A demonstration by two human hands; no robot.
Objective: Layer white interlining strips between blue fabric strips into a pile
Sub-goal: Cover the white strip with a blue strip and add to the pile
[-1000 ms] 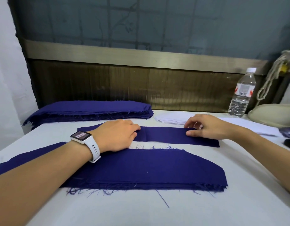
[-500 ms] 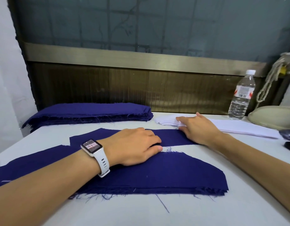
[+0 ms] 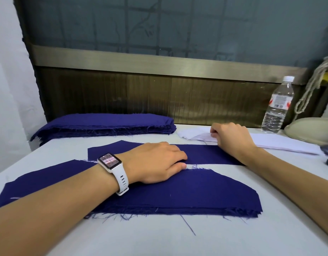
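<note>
Head camera looks down on a white table (image 3: 224,239) where a single blue fabric strip (image 3: 205,154) lies flat across the middle. It serves as the reference for everything else. The left hand (image 3: 159,161) lies palm down on the left half of that strip, fingers extended and pressing the cloth, thumb at the strip's near edge. A white smartwatch (image 3: 110,162) sits on that wrist. Just on the near side of the strip, with a thin gap of table between, lies a wider pile of blue pieces (image 3: 187,196) with frayed threads along its near edge, and the left forearm crosses over it. Beyond the strip's left end, against the back panel, sits a thick stack of blue fabric (image 3: 107,124). Beyond its right half lies the stack of white interlining strips (image 3: 194,135), stretching off to the right. The right hand (image 3: 232,138) rests there, wrist over the strip's right end and fingers curled down onto the top of the white stack. Whether they have pinched a sheet cannot be told. The two hands are apart. Farther right of the strip, at the back, a clear water bottle (image 3: 277,106) stands upright beside a rounded cream object (image 3: 314,130).
</note>
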